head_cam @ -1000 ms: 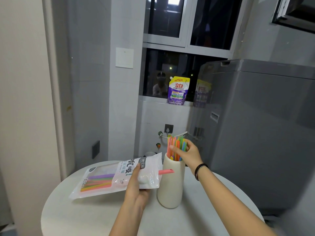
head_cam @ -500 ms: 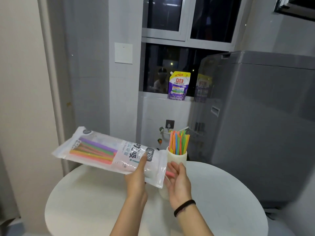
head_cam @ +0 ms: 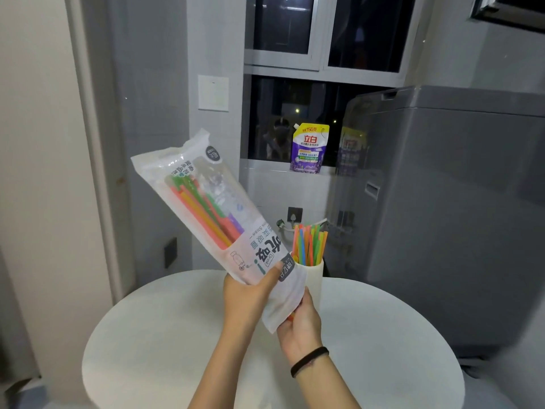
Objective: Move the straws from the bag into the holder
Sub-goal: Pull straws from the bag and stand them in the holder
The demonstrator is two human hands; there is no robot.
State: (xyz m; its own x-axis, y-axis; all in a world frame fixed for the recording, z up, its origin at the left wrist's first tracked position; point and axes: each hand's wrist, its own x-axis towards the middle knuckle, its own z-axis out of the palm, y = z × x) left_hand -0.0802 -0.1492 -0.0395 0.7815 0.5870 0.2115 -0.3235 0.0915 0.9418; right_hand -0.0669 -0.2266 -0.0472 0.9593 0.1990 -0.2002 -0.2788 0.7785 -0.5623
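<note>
- Head view: the left hand (head_cam: pixel 247 293) has its fingers clamped round the bag (head_cam: pixel 259 258). The bag is tilted mouth-down, and the straws (head_cam: pixel 203 214) sit high inside it.
- The right hand (head_cam: pixel 300 329) cups the mouth. Its fingers are hidden behind the plastic, so I cannot tell whether they pinch anything.
- Best to tilt it steeper so the straws slide down, then draw out a few.
- The holder (head_cam: pixel 314 278) stands part full just behind on the table (head_cam: pixel 147 349); keep the bag from knocking it.

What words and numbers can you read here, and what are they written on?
"立白": on the purple pouch on the windowsill.
"150克": top of that pouch.
"40支": dark circle on the straw bag.
"Straw": sideways on the bag.
Large bag characters read perhaps "吃吸"; the small print on both is too blurred.
</note>
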